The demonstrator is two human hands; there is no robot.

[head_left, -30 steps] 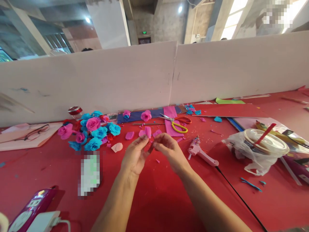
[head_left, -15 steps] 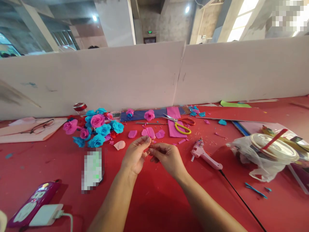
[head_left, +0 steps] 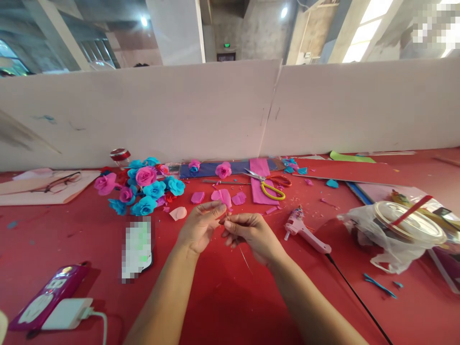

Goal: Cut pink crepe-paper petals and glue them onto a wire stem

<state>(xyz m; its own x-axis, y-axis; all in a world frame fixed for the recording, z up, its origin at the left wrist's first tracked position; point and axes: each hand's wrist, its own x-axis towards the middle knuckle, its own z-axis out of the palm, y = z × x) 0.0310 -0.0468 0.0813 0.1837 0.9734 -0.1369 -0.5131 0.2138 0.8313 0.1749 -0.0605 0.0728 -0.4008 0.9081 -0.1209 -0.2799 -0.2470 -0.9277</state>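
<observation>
My left hand point(head_left: 200, 229) is closed in a pinch, its fingertips almost touching those of my right hand point(head_left: 253, 235). Between them is a thin wire point(head_left: 245, 260), fine as a thread, whose loose end hangs below my right fingers. Both hands seem to grip it, though its upper end is mostly hidden. Just beyond my fingertips are pink paper petals point(head_left: 221, 195), with further petal pieces point(head_left: 197, 197) to either side. A pale pink petal point(head_left: 178, 213) lies left of my left hand. Scissors point(head_left: 268, 184) with yellow and orange handles rest on a pink paper strip point(head_left: 258, 167).
A paper flower bouquet point(head_left: 143, 187) and a pixelated phone-like object point(head_left: 136, 249) are at left, with a purple power strip point(head_left: 53, 297) nearer. To the right lie a pink glue gun point(head_left: 305, 235) with its cord and a bagged, lidded cup point(head_left: 402, 225). A white partition point(head_left: 143, 115) borders the red table.
My right hand has come in against my left fingertips and closed into a pinch. The wire's loose end now shows below it. The view has shifted slightly.
</observation>
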